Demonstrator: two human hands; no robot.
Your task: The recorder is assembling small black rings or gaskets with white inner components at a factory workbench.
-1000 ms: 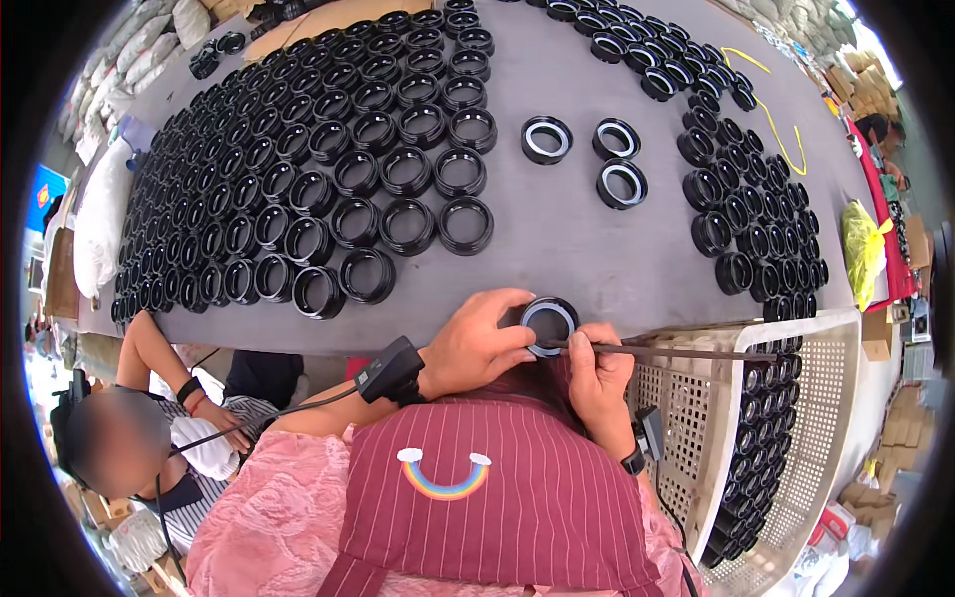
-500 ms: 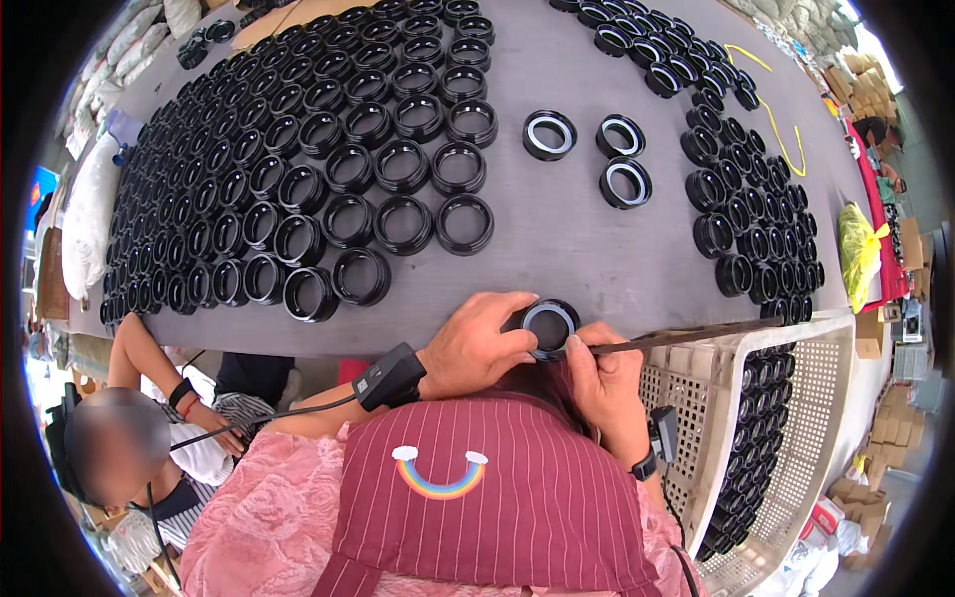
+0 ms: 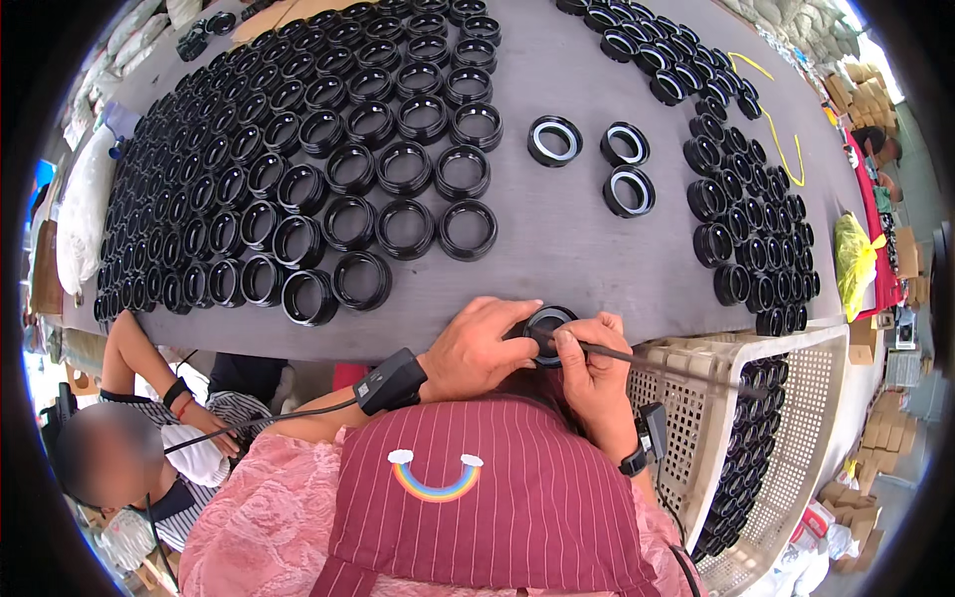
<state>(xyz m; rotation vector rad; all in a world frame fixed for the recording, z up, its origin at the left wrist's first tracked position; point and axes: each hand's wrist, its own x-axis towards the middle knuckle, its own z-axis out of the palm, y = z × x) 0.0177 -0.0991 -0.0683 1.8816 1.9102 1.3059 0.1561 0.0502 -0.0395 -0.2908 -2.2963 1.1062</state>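
At the table's near edge my left hand is closed on a black ring, fingers and thumb gripping its left side. The ring is tilted toward me with its opening facing up. My right hand pinches a thin dark rod between thumb and fingers. One end of the rod reaches over the ring's opening; whether it touches the inside is hidden by my fingers. The long end sticks out to the right, blurred. Beyond my hands lie three loose black rings with pale inner bands, such as one ring.
Many black rings stand in rows on the left of the grey table; more rings fill its right side. A pale perforated crate with stacked rings stands at my right. Another person leans in at the left. A yellow bag hangs at far right.
My right hand has turned and shifted slightly, swinging the rod's outer end downward. The rod's inner end now crosses the ring's opening. My left hand keeps hold of the ring.
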